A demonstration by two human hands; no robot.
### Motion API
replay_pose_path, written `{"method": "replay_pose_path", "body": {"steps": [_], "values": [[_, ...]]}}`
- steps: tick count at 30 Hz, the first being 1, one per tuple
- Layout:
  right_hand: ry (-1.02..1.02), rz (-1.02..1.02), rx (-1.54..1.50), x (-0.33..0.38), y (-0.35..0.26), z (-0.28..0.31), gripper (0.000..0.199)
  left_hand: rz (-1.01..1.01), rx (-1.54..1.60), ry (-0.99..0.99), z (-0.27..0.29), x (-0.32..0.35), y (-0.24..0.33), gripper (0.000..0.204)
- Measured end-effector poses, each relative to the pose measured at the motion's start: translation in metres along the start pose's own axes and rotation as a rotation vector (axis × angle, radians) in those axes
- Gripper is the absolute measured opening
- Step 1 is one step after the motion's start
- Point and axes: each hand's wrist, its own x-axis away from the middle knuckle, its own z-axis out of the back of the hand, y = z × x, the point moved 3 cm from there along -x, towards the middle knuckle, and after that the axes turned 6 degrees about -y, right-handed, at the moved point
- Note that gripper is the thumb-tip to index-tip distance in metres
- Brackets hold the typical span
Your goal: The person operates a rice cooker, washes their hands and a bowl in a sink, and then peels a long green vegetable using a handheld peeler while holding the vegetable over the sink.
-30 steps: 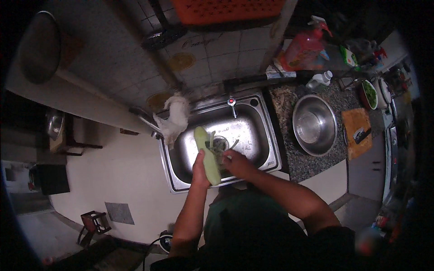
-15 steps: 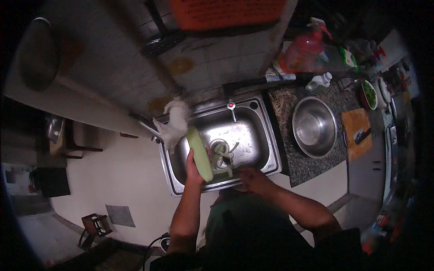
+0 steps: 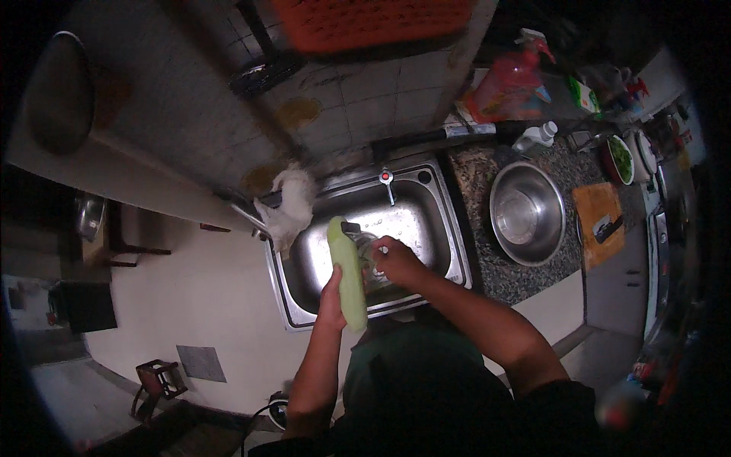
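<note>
Left hand (image 3: 330,305) and pale green gourd (image 3: 351,282) have shifted slightly right and toward the person since half a second ago; the gourd stands nearer to lengthwise. Cloth (image 3: 289,202) hangs at the far left corner of the sink (image 3: 459,259), apart from the gourd. Left hand: fingers wrapped around the gourd's near half from the left. Gourd: held above the sink's left part, its near end over the front rim.

Dark-headed tool (image 3: 350,228): appears to meet the gourd's right side near the far end. Right hand (image 3: 400,263): earlier drawn back by the front rim, now forward over the drain area, fingers curled, seemingly pinching the tool's handle, mostly hidden. Judgement: tool is back at the skin, top of a stroke. Green strips (image 3: 365,250) partly covered by right hand.

Farther right, on the surface (image 3: 502,282): metal bowl (image 3: 544,236), untouched.
</note>
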Motion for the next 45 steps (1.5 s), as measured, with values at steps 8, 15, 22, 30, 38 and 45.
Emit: {"method": "replay_pose_path", "body": {"steps": [8,15,22,30,38,45], "values": [[-0.03,-0.03,0.105,0.022,0.003,-0.012,0.029,-0.056,-0.116,0.113,0.012,-0.016,0.001,0.046],[-0.027,0.122,0.257,0.065,0.035,-0.031,0.029,-0.114,0.101,0.051,0.007,-0.044,0.01,0.046],[-0.106,0.017,0.137,0.111,0.061,-0.022,0.033,-0.116,0.139,0.188,0.058,-0.068,0.01,0.047],[-0.047,-0.029,0.047,0.064,0.038,0.007,0.032,0.006,0.033,0.078,0.023,-0.017,0.001,0.055],[0.056,0.035,0.229,0.033,-0.003,-0.004,0.034,-0.133,-0.051,0.024,0.008,0.003,-0.01,0.044],[0.134,0.03,0.333,0.03,-0.006,-0.01,0.03,-0.147,0.014,0.03,0.023,-0.001,-0.011,0.043]]}}
